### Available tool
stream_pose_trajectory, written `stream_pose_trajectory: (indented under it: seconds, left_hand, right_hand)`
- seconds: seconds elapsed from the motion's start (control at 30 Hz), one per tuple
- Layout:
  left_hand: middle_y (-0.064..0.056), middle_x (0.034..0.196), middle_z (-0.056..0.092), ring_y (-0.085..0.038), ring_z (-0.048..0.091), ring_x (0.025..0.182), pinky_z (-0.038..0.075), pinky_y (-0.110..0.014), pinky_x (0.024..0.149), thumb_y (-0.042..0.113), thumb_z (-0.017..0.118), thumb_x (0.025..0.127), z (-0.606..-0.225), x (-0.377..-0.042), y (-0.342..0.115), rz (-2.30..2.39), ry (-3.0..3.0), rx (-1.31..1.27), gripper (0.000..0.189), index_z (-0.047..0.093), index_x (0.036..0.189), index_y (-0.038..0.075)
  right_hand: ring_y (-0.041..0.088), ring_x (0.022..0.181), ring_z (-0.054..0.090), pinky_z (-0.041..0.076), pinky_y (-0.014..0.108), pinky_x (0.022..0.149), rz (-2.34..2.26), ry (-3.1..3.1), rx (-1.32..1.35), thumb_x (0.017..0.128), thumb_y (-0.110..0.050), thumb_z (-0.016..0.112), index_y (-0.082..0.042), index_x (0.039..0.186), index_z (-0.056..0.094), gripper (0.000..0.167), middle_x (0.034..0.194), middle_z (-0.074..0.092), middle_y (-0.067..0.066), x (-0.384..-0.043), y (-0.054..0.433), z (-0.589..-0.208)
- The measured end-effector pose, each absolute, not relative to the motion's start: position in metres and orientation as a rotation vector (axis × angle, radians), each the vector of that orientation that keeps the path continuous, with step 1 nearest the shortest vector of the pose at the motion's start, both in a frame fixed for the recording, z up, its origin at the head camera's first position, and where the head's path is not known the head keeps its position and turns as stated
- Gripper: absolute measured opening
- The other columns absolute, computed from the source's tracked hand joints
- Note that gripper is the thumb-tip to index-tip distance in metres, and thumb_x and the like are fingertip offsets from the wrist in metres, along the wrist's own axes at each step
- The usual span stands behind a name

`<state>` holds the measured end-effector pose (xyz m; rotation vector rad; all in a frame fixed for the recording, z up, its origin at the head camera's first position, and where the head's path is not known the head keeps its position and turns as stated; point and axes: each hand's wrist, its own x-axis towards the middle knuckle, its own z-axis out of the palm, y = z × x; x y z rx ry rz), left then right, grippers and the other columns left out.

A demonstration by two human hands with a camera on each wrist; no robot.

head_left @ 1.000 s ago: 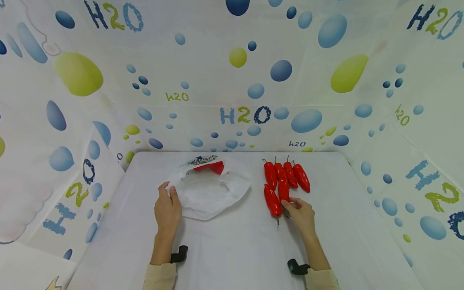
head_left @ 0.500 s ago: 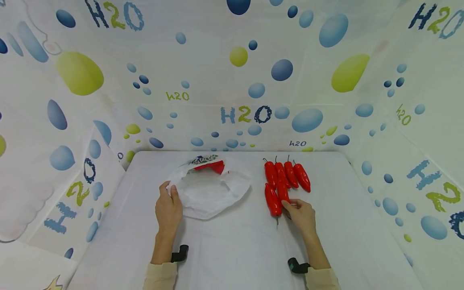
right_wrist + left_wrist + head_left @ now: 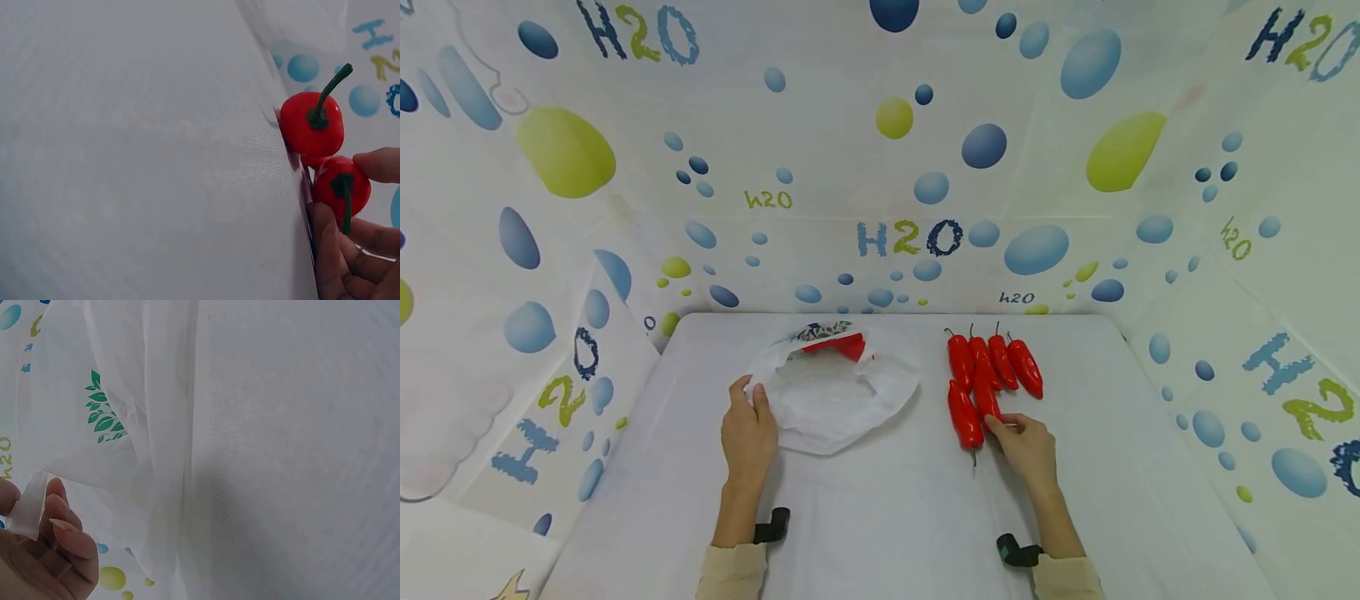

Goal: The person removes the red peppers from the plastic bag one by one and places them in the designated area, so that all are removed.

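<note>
In the head view my left hand holds the near left edge of a white plastic bag lying with its mouth toward me. The left wrist view shows a fold of the bag between my thumb and fingers, and a green leaf print on it. Something red shows inside the mouth. My right hand pinches a red chili pepper at its stem end. In the right wrist view, thumb and fingers sit around this pepper, green stem toward the camera. Another red pepper lies just left of it.
Behind these two, several more red peppers lie in a row, stems pointing away. All rest on a white-covered table, whose back edge meets a patterned wall sheet. Black camera mounts sit at the wrists.
The pepper in my right hand has turned slightly, its stem end shifting a little to the right. My left hand and the bag stay almost unchanged.
</note>
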<state>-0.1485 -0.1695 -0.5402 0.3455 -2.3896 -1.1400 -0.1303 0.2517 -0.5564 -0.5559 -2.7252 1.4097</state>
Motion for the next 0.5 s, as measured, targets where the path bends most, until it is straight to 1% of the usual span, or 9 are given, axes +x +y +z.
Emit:
stream_pose_trajectory:
  seconds: [0.27,0.5]
  left_hand:
    - [-0.037,0.106,0.067,-0.052,0.068,0.091,0.049,-0.063,0.076,0.035,0.037,0.114,-0.5405,-0.1478,-0.1689,-1.135,-2.382,0.344,0.049,0.048,0.143,-0.003]
    - [-0.038,0.106,0.067,-0.051,0.068,0.091,0.05,-0.062,0.077,0.035,0.038,0.114,-0.5402,-0.148,-0.1689,-1.139,-2.383,0.349,0.05,0.047,0.144,-0.003]
  right_hand:
    - [0.022,0.079,0.068,0.055,0.03,0.065,1.351,-2.767,-0.54,0.095,-0.047,0.074,0.0,0.122,0.073,0.054,0.094,0.076,0.012,-0.1297,0.2553,-0.559]
    - [0.025,0.084,0.067,0.055,0.031,0.064,1.282,-2.824,-0.525,0.093,-0.052,0.074,0.0,0.122,0.073,0.059,0.098,0.074,0.013,-0.1313,0.2538,-0.5606]
